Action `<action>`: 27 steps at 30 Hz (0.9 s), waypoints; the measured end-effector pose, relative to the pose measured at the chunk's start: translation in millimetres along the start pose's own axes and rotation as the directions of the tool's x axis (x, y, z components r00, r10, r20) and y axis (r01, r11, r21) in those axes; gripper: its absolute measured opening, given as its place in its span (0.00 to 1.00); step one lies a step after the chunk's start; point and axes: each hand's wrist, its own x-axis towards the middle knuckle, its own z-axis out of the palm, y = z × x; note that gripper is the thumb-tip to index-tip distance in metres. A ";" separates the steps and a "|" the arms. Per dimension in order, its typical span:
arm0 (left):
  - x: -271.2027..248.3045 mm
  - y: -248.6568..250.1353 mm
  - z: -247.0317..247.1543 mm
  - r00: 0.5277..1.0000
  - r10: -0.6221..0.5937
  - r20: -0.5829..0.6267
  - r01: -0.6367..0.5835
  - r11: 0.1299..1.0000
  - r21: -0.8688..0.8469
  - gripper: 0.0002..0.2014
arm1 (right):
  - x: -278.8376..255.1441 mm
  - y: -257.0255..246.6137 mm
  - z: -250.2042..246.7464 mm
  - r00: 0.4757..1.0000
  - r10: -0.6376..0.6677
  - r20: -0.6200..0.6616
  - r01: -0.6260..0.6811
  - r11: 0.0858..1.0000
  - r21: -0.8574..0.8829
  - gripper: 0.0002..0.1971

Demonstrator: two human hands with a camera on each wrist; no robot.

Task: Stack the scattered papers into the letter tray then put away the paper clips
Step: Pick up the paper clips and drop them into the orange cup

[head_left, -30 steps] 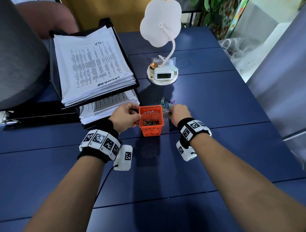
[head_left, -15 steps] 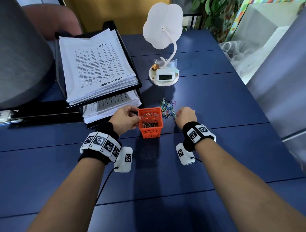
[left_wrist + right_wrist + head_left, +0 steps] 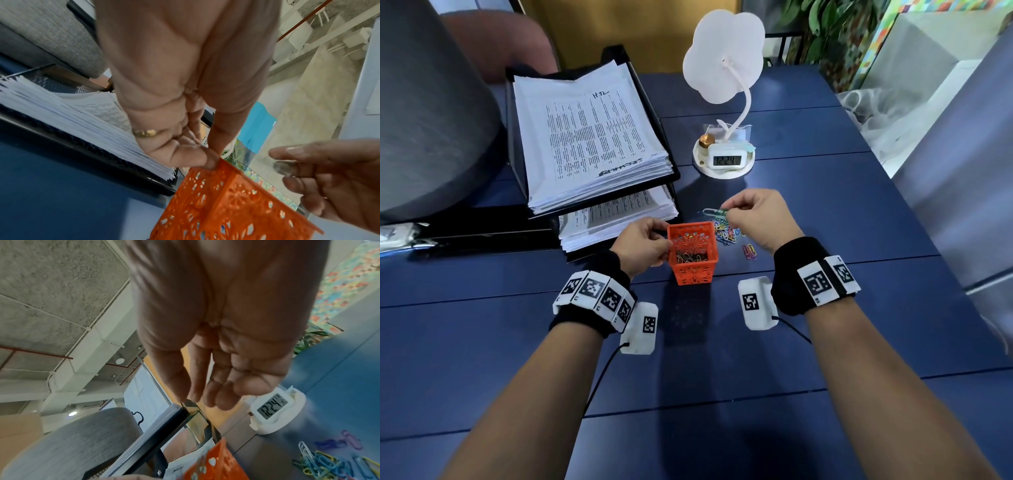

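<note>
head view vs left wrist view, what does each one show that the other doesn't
Only the head view shows the right hand pinching a few paper clips above the loose pile, clips already lying inside the orange basket, the clock and the top paper stack.

Only the left wrist view shows a gold ring on the left hand, and its fingertip and thumb pinching the basket's corner.

Both show the basket, the left hand holding it, the right hand's fingers and the letter tray.

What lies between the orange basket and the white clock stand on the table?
In the head view, loose coloured paper clips lie beside the orange basket, then bare blue table up to the clock stand. The right hand hovers above, pinching a few clips.
</note>
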 end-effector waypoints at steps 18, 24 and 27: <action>0.6 -7.9 -9.1 1.000 -0.010 -0.024 0.009 1.000 -0.028 0.10 | 33.1 70.3 39.6 0.979 0.166 0.120 -0.038 0.723 -0.689 0.22; 1.7 -8.0 -10.4 1.000 -0.012 -0.016 0.012 1.000 -0.013 0.10 | 28.6 71.8 41.1 0.992 0.054 0.117 0.060 0.612 -0.789 0.15; 1.3 -8.1 -10.7 1.000 -0.005 -0.013 0.005 1.000 -0.011 0.09 | 23.2 72.3 37.6 0.995 0.068 0.069 0.011 0.627 -0.779 0.15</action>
